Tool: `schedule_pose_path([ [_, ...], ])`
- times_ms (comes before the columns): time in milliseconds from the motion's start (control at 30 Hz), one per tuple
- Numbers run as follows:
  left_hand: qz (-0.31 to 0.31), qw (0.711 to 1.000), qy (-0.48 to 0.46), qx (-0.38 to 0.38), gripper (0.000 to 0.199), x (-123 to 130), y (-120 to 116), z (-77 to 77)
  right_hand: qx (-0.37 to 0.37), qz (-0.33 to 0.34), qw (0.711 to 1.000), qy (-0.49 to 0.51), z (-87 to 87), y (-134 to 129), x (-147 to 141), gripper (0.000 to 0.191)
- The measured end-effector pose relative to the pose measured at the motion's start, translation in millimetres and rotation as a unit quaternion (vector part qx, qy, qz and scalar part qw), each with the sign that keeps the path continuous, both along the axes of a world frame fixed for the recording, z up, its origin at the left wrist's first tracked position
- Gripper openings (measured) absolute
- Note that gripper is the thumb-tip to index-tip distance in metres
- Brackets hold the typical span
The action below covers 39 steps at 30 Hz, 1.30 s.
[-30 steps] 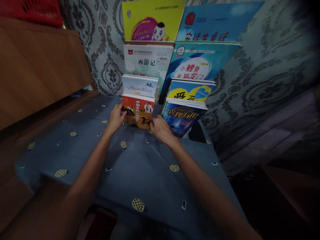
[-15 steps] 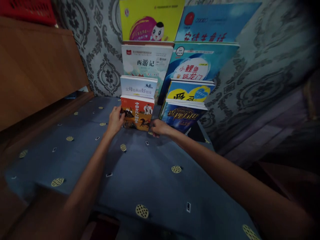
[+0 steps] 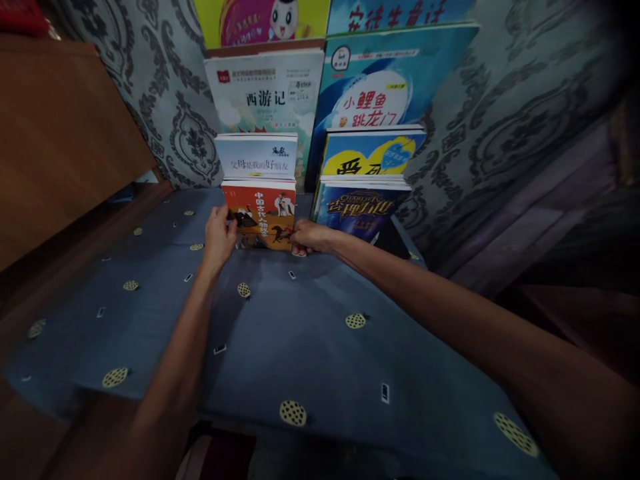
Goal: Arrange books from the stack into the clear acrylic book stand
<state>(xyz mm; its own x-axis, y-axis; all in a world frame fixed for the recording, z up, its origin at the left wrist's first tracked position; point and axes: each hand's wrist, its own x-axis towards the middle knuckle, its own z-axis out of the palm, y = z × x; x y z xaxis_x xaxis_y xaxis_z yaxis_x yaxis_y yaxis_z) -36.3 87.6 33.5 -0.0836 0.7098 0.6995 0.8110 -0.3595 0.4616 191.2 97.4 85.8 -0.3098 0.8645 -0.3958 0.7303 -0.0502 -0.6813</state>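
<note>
An orange-red book with white Chinese lettering and horse figures on its cover stands upright at the front of the left-hand row. My left hand is closed on its left edge, thumb at the front. At the lower right corner, my right hand grips the same book with bent fingers, some of them hidden. Directly behind stands a pale blue book, and behind that a larger white-green book. Right of my right hand, a dark blue book with gold lettering fronts the second row.
In the right row, a blue and yellow book and a teal book stand further back. A yellow-green book rises behind the left row. Blue patterned cloth covers the table. A wooden cabinet borders the left, patterned wallpaper the back.
My view has tilted down and come closer, so the books appear higher and further left. Both hands keep their places at the orange-red book's sides.
</note>
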Motion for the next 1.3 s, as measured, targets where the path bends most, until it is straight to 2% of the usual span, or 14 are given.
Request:
schedule_pose_path([
  [233,0.003,1.0,0.003,0.003,0.023,0,-1,1.4,-0.001,-0.03,0.999,0.035,-14.1,3,-3,0.021],
  [467,-0.012,1.0,-0.001,0.023,0.018,1,-1,3.4,0.03,-0.034,0.997,0.059,-16.8,-8,1,0.02],
  [667,-0.019,1.0,-0.02,0.011,0.013,1,-2,5.1,0.044,-0.029,0.997,0.054,-17.5,-5,2,0.022],
  [767,-0.022,1.0,-0.019,0.009,0.018,2,-5,7.1,0.067,-0.024,0.997,0.043,-17.3,-10,5,0.022],
  [867,-0.024,0.999,-0.04,0.008,0.031,5,-7,11.8,0.127,-0.039,0.99,0.038,-15.2,-23,7,0.012],
  [967,-0.054,0.994,-0.097,0.005,0.044,7,-4,19.0,0.219,-0.081,0.971,0.044,-13.5,-35,5,0.035],
  [1033,-0.074,0.988,-0.134,0.008,0.046,8,1,23.5,0.3,-0.112,0.945,0.067,-14.8,-38,2,0.05],
  [1133,-0.084,0.982,-0.169,0.021,0.044,9,8,27.2,0.397,-0.128,0.897,0.143,-20.8,-34,-7,0.059],
  [1300,-0.079,0.981,-0.176,0.037,0.043,11,10,25.6,0.409,-0.142,0.874,0.22,-31.3,-28,-28,0.069],
])
